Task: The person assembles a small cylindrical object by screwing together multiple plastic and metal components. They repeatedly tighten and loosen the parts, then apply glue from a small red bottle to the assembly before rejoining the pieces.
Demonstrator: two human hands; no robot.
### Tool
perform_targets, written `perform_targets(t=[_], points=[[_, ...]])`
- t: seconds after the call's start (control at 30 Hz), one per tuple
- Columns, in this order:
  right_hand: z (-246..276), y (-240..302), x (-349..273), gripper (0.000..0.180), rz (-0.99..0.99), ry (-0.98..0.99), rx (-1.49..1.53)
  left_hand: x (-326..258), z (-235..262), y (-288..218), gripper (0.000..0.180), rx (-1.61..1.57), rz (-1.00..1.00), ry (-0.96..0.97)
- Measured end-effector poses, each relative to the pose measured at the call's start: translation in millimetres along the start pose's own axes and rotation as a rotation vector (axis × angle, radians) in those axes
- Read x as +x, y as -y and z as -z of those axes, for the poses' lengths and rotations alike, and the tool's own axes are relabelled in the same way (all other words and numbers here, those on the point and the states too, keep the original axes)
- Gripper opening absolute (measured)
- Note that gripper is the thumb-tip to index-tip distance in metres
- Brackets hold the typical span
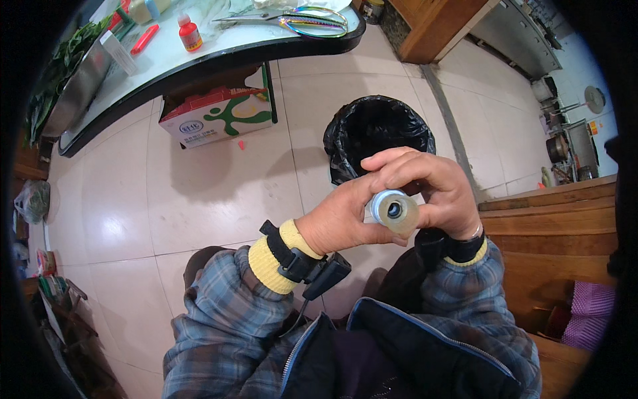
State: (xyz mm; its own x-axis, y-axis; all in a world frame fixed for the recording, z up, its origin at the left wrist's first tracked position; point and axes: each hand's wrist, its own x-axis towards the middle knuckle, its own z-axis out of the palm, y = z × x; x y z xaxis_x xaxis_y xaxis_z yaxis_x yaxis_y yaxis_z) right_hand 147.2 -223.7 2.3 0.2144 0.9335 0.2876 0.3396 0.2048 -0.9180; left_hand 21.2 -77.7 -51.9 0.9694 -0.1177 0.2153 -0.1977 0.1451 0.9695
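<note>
Both my hands are closed around a small cloudy, translucent bottle [406, 216] with a light blue band. One end of it faces up toward me, with a dark round ring at its middle; I cannot tell whether that is the mouth or the base. My left hand [342, 211] grips it from the left, thumb along the lower side. Over the top and right side curl the fingers of my right hand [444, 191], its thumb touching near the rim. Just beyond the hands stands a bin lined with a black plastic bag [339, 143].
A glass-topped table [232, 41] at the far left bears rainbow-handled scissors [312, 22], a red bottle [190, 36] and a red utility knife [145, 40]. Beneath it sits an open carton [222, 120]. Wooden furniture [551, 226] and a purple cloth [591, 312] lie to my right.
</note>
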Motion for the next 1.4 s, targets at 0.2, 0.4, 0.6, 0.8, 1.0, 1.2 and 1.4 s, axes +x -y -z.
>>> perform_targets(t=[0.2, 0.4, 0.6, 0.8, 1.0, 1.2, 1.4], points=[[0.9, -7.7, 2.0, 0.048, 0.129, 0.063, -0.034, 0.5, -6.6, -0.3, 0.055, -0.02, 0.001, 0.023], [1.1, -4.9, 2.6, 0.046, 0.162, 0.104, 0.032, -0.5, -8.3, -0.2, 0.045, 0.062, -0.138, 0.036], [0.5, 1.7, 2.7, 0.05, 0.202, 0.136, -0.051, -4.6, -1.1, 1.7, 0.053, 0.132, -0.135, 0.145], [-1.4, 6.2, -1.2, 0.053, 0.214, 0.141, -0.114, -4.1, -0.1, 1.1, 0.055, 0.2, -0.177, 0.171], [-7.1, 2.6, 3.1, 0.057, 0.252, 0.076, -0.059, -0.6, -1.4, -3.4, 0.054, 0.292, -0.278, 0.031], [-12.0, 4.2, 3.4, 0.058, 0.243, 0.032, -0.096, 1.0, -0.4, -5.4, 0.053, 0.276, -0.256, -0.023], [-6.9, 7.0, 3.1, 0.059, 0.209, 0.121, -0.083, -0.7, 0.3, -8.7, 0.046, 0.274, -0.154, 0.051]])
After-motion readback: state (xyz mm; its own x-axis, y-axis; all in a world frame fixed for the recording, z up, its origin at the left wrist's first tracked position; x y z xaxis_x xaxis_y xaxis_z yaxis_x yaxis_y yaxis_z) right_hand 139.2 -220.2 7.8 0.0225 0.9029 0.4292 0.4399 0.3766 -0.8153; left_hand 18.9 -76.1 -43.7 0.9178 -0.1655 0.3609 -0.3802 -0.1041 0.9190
